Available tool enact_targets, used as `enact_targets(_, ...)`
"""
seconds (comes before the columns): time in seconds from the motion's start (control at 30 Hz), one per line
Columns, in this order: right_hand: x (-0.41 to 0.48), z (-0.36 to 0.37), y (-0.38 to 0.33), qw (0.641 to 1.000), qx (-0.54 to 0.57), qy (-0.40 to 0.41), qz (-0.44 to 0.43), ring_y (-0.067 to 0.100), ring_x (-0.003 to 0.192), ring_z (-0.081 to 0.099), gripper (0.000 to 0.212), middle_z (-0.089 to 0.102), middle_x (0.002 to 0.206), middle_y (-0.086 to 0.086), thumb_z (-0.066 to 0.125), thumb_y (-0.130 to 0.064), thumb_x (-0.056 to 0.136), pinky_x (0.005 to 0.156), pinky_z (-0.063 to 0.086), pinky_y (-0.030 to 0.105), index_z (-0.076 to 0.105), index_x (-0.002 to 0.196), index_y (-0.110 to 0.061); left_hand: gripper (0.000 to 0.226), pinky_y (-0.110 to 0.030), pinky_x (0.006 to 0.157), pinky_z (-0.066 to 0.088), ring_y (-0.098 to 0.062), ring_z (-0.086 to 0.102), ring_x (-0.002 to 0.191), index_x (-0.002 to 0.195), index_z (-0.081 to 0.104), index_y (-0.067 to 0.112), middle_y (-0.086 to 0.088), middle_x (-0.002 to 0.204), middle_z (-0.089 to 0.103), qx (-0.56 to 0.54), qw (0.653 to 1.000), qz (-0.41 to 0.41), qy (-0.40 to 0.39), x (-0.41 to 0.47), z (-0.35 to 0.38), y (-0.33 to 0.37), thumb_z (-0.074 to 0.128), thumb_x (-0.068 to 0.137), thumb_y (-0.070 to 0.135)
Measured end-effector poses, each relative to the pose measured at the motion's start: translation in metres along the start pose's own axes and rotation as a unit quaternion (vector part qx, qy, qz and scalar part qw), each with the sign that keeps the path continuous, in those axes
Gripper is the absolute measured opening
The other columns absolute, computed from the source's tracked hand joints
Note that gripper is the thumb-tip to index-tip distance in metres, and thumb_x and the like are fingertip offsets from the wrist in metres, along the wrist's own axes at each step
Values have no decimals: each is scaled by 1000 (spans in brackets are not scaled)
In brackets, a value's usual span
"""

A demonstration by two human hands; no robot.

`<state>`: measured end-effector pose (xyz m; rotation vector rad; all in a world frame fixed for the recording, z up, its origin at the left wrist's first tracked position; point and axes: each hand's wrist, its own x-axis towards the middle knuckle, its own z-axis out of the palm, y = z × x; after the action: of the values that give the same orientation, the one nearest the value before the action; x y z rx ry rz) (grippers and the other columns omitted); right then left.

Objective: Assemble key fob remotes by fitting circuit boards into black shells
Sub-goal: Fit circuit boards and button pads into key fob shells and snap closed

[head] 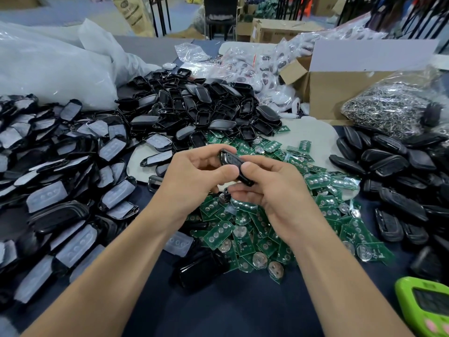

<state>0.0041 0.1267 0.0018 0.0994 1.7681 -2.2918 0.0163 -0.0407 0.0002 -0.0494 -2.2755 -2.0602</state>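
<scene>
Item 1: one black key fob shell (232, 158), held tilted in the air above the board heap. We record the left hand (192, 176) pinching its upper end between thumb and curled fingers. The right hand (274, 190) grips the lower end, thumb on top and fingers curled beneath. We cannot tell whether a board sits inside.

Item 2: heap of green circuit boards (255, 237) on the dark table (218, 310), directly under the hands.

Item 3: pile of open black shells (194, 105) behind the boards.

Item 4: we list shells with grey rubber pads (60, 181) at left and closed black fobs (393, 164) at right.

Item 5: bag of metal rings (388, 108) beside a cardboard box (328, 91).
</scene>
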Motion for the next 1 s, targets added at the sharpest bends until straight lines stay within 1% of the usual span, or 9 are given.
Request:
enact_targets(0.07,1,0,3,986,-152,25,-66,27,77,77,16,79,95,0,72,-15,92,71,66,43,72,100,-29,24,-19,65,55,-8,64,77,108,81,26,-20,94,72,13,1000,-6,6,0,0,1,82,87,14)
enact_targets(0.13,1,-2,1,967,-228,4,-112,22,79,75,21,79,93,-8,74,-20,82,79,64,51,69,96,-35,22,-21,73,59,-10,68,85,110,80,22,-16,103,77,10,1000,-20,-4,0,-2,0,80,89,15)
enact_targets(0.23,1,-7,-2,952,-276,-31,-129,13,80,77,31,80,90,-11,79,-17,73,83,63,43,71,97,-35,26,-26,81,62,-16,73,94,114,79,20,-9,105,80,8,999,-29,-18,1,-6,1,80,88,18)
enact_targets(0.33,2,-9,-2,971,-216,-22,-106,21,80,79,33,81,89,-7,85,-4,75,74,64,32,76,97,-27,43,-24,80,61,-16,74,90,118,77,18,-7,101,81,-6,1000,-17,-1,1,-4,2,84,76,26)
enact_targets(0.4,2,-8,-2,986,-142,-30,-77,21,83,80,34,82,91,-1,85,4,76,77,64,34,78,96,-23,48,-23,77,60,-16,76,87,118,77,19,-5,97,82,-26,999,-6,25,0,-3,2,86,71,26)
enact_targets(0.6,1,-6,-4,998,11,-64,-20,24,83,79,29,81,93,12,76,15,81,73,64,30,76,100,-7,41,-23,74,61,-17,79,86,108,79,19,-4,95,82,-52,998,3,42,-1,-3,4,87,69,26)
enact_targets(0.73,1,-5,-3,998,17,-63,-20,25,84,79,27,81,93,14,76,13,81,72,64,30,77,99,-7,34,-26,74,63,-19,79,85,101,81,24,-4,94,82,-56,997,7,49,-2,-2,7,87,68,28)
enact_targets(0.9,2,-2,2,995,-45,-25,-88,28,86,79,25,81,91,10,79,7,84,79,64,34,81,99,-14,22,-37,79,65,-29,78,88,84,84,43,1,88,82,-41,996,23,81,-3,4,6,89,75,23)
enact_targets(1.0,3,0,6,991,-70,-9,-115,26,86,80,25,81,89,6,80,3,86,80,65,36,81,101,-16,18,-43,83,65,-35,76,89,84,84,40,1,88,82,-28,995,15,98,-3,6,4,89,80,23)
